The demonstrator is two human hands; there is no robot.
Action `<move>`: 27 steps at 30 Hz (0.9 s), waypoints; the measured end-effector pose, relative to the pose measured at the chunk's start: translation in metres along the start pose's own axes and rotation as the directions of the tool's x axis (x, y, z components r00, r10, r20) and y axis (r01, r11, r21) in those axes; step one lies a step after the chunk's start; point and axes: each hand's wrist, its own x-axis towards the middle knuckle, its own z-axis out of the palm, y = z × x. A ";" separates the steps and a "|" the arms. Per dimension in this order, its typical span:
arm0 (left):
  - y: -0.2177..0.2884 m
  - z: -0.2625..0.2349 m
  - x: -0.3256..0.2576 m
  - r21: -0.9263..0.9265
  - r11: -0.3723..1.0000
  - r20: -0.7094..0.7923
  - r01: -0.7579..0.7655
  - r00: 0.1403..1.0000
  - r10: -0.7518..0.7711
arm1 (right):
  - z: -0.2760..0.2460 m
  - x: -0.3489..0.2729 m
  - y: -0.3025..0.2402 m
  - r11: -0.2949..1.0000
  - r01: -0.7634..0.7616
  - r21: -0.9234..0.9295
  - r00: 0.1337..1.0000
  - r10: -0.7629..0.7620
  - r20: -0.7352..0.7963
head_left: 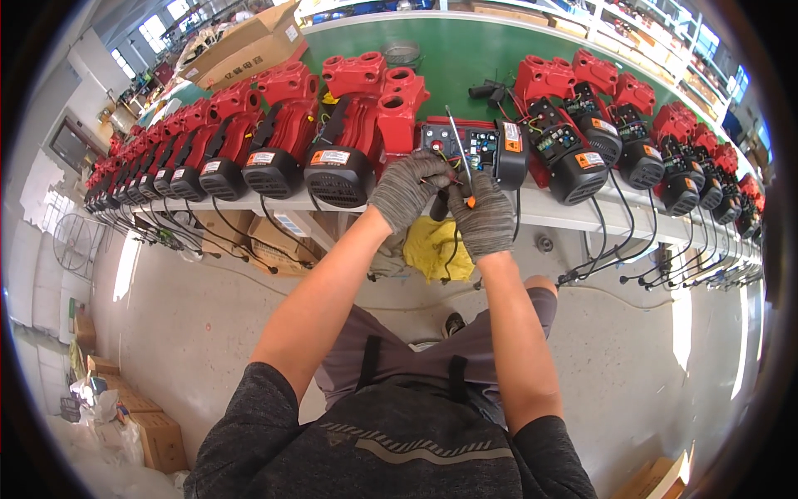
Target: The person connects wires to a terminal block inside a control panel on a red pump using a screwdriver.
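In the head view, both forearms reach forward from below, converging at the near edge of the opened motor unit [478, 143], which lies on the table [465, 51]. The gloved left hand [407, 190] bends inward there, fingertips pinched together on thin wires [454, 166]; the gloved right hand [484, 214], beside it, is closed around a screwdriver [455, 137], its shaft slanting across the unit, tip away from the person. An orange-and-white warning label [511, 137] sits on the unit's black end cover; its print is too small to read. The unit's long axis runs crosswise, that cover pointing right.
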 end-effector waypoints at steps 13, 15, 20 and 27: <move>0.031 0.003 -0.008 0.587 0.780 0.067 -0.217 0.973 0.221 | -0.019 0.013 0.005 0.993 0.116 0.036 0.993 -0.117 0.034; 0.036 0.008 -0.004 0.657 0.744 0.019 -0.124 0.989 0.148 | -0.024 0.018 0.005 0.991 0.129 0.036 0.991 -0.130 0.039; 0.033 0.021 0.003 0.673 0.733 -0.046 -0.094 0.985 0.169 | -0.033 0.028 0.002 0.995 0.074 -0.065 0.983 -0.061 0.175; 0.006 0.022 0.004 0.357 0.927 -0.161 -0.117 0.970 0.185 | -0.030 0.017 0.010 0.999 -0.035 0.013 0.990 0.032 0.140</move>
